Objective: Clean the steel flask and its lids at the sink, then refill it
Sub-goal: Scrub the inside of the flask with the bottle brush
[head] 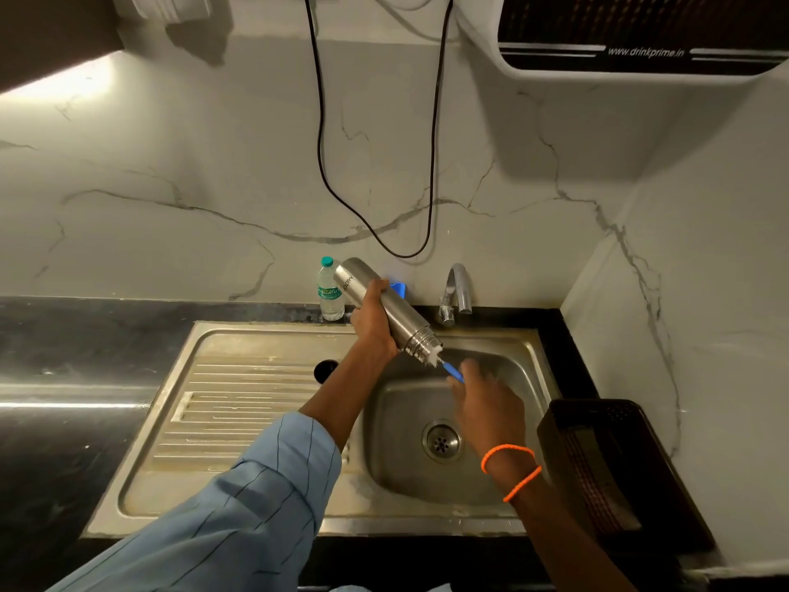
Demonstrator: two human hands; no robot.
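My left hand (372,322) grips the steel flask (397,311) round its middle and holds it tilted, mouth down to the right, over the sink basin (397,425). A bottle brush (444,364) with white bristles and a blue handle sticks into the flask's mouth. My right hand (484,403) holds the brush handle just below the mouth. A dark round lid (324,371) lies on the drainboard to the left of the basin.
A steel tap (457,292) stands behind the basin. A small plastic water bottle (330,289) and a blue object (398,289) are at the back wall. A dark basket (606,459) sits on the right counter. A water purifier (640,36) hangs above, with black cables (324,173).
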